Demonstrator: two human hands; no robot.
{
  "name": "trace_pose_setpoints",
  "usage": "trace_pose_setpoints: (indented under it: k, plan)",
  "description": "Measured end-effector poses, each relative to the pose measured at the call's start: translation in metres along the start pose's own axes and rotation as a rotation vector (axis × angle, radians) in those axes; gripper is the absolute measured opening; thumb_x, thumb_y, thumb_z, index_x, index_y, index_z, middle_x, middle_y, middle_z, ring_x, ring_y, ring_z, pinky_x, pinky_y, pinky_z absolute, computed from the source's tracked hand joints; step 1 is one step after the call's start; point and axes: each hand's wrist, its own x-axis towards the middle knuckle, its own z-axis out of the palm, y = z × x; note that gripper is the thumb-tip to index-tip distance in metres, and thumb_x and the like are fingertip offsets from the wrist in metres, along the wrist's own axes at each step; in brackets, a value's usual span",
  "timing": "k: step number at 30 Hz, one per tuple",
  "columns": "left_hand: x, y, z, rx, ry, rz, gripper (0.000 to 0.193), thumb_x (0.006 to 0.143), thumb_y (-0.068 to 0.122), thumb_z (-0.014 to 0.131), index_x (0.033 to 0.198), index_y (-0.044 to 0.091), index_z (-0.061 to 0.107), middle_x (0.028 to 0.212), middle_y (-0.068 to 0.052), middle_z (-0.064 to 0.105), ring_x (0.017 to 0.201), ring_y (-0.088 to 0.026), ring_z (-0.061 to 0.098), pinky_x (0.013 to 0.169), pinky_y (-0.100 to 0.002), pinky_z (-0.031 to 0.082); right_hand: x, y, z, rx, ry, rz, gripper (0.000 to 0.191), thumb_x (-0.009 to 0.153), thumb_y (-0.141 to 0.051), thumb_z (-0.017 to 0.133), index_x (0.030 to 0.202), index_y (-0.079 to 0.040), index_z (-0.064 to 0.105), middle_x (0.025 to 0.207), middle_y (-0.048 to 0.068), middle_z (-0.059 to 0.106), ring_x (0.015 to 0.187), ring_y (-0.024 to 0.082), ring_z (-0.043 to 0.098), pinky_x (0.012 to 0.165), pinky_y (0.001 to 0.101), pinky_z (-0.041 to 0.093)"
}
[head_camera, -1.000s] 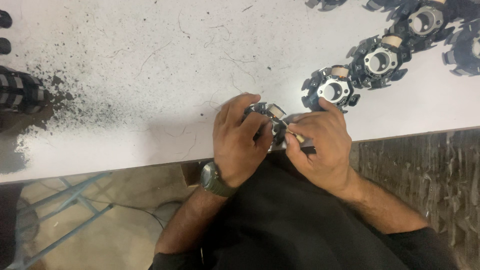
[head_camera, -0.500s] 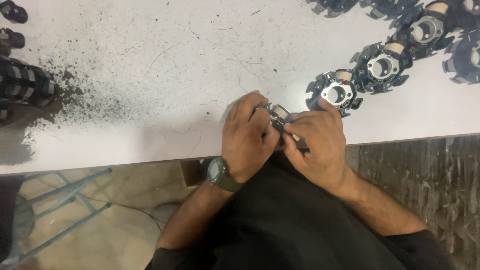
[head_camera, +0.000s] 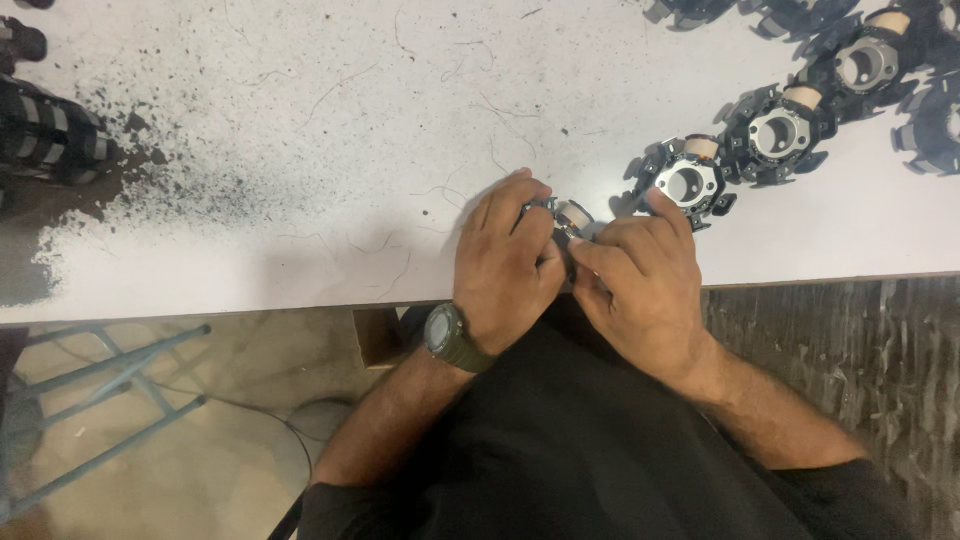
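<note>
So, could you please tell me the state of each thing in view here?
Left hand: closed around a small black part.
Right hand: pinching the same part.
Small black part: held at the table edge, mostly hidden.
Round black parts: lying flat in a row.
White table: scratched, speckled with dark dust.
Wristwatch: on the left wrist.
</note>
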Motion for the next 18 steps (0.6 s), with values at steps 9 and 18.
trace_pose_setpoints:
  k: [9, 18]
  plan:
    - [0.01, 0.001, -0.047, 0.015, 0.081, 0.002, 0.027, 0.092, 0.011, 0.076, 0.114, 0.004, 0.062, 0.142, -0.022, 0.052, 0.126, -0.038, 0.057, 0.094, -0.045, 0.054, -0.008, 0.007, -0.017, 0.094, 0.172, 0.072, 0.021, 0.088, 0.0, 0.076, 0.105, -0.004, 0.063, 0.102, 0.009, 0.069, 0.106, 0.029, 0.068, 0.124, 0.054, 0.033]
    - [0.03, 0.008, -0.026, 0.026, -0.235, 0.006, 0.027, 0.088, 0.012, 0.076, 0.106, 0.004, 0.059, 0.125, -0.014, 0.059, 0.112, -0.034, 0.062, 0.093, -0.044, 0.053, -0.003, 0.013, -0.003, 0.027, 0.095, 0.141, 0.023, 0.088, -0.004, 0.079, 0.107, -0.006, 0.067, 0.108, 0.009, 0.069, 0.111, 0.027, 0.065, 0.127, 0.0545, 0.021]
